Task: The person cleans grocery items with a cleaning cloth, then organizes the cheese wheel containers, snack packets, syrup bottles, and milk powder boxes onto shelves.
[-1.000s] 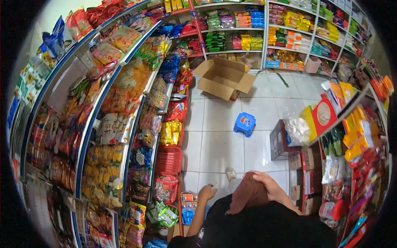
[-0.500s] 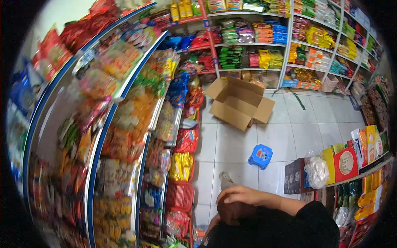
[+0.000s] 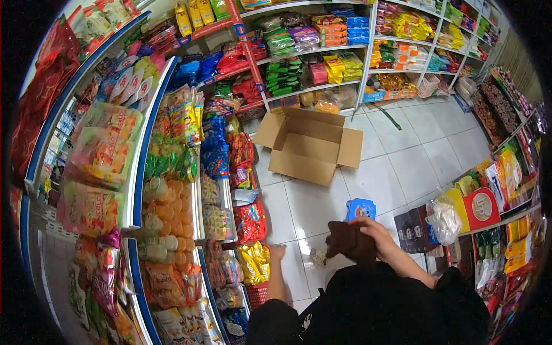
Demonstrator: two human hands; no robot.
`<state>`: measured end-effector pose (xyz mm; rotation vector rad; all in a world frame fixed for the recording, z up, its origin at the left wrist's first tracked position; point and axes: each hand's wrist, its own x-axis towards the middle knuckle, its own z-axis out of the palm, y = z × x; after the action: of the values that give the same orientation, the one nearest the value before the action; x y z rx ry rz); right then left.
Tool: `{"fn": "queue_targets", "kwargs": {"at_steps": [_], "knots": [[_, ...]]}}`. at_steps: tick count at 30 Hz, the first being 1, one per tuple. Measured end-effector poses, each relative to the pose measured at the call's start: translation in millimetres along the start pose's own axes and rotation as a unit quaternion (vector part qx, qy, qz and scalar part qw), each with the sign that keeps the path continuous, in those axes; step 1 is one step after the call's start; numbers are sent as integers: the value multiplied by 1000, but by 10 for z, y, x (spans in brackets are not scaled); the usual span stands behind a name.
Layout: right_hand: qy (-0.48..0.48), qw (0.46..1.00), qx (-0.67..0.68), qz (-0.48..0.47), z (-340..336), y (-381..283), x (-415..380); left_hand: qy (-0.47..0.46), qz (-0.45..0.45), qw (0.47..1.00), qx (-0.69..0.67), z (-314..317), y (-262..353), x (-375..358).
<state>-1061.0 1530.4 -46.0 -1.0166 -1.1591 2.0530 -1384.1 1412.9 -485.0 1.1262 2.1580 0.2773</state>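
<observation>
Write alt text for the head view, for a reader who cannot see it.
In a shop aisle, the person's right hand holds a brown cloth while the left hand reaches toward the snack shelves. On the tiled floor beyond sit a blue stool and an open box.

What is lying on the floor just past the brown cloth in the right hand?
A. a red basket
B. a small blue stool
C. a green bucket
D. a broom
B: a small blue stool stands on the white tiles just beyond the brown cloth held by the right hand.
</observation>
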Motion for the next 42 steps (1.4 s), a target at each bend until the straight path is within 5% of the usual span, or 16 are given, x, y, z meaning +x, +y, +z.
{"fn": "queue_targets", "kwargs": {"at_steps": [2, 7, 12, 14, 15, 16, 17, 20, 23, 26, 31, 34, 35, 38, 39, 42], "knots": [[-24, 984, -174, -10, 15, 170, 82, 79, -16, 987, -137, -764, 404, -166], [-189, 957, -201, 87, 275, 342, 411, 228, -139, 944, -195, -650, 88, -239], [-274, 919, -278, 57, 304, 281, 786, 124, -214, 957, -152, 505, -445, -1140], [-288, 903, -312, 62, 196, 312, 1007, 5, -75, 992, 103, 1199, -666, -1732], [-285, 895, -341, 41, 183, 257, 1093, 3, -69, 998, -7, 1437, -613, -2076], [-284, 904, -314, 54, 155, 245, 1196, 152, 1, 988, 19, 1635, -448, -2506], [-285, 912, -288, 68, 114, 269, 1306, 56, -62, 981, 172, 1737, -184, -2791], [-307, 903, -272, 123, -17, 115, 1677, -60, -296, 953, 6, 2109, 514, -3151], [-306, 887, -282, 202, -256, -46, 2094, -84, -439, 881, -157, 2433, 1258, -2938], [-303, 851, -45, 426, -541, -204, 2468, -80, -426, 872, -228, 2744, 1774, -2375], [-462, 790, -32, 401, -585, -310, 2946, 165, -524, 783, -292, 2408, 2254, -1578], [-467, 799, -53, 376, -395, -237, 3096, 79, -539, 790, -281, 1568, 2479, -1737], [-458, 798, -50, 389, -228, -258, 3078, 48, -444, 866, -223, 2358, 1978, -1598], [-418, 812, -30, 407, 134, -173, 2986, 121, -451, 816, -341, 2600, 1797, -1303], [-405, 817, -19, 411, 255, -106, 2951, 195, -563, 742, -308, 2360, 2015, -1170], [-520, 773, -1, 363, 535, 266, 2864, 107, -436, 842, -298, 1865, 1766, -1338]]}}
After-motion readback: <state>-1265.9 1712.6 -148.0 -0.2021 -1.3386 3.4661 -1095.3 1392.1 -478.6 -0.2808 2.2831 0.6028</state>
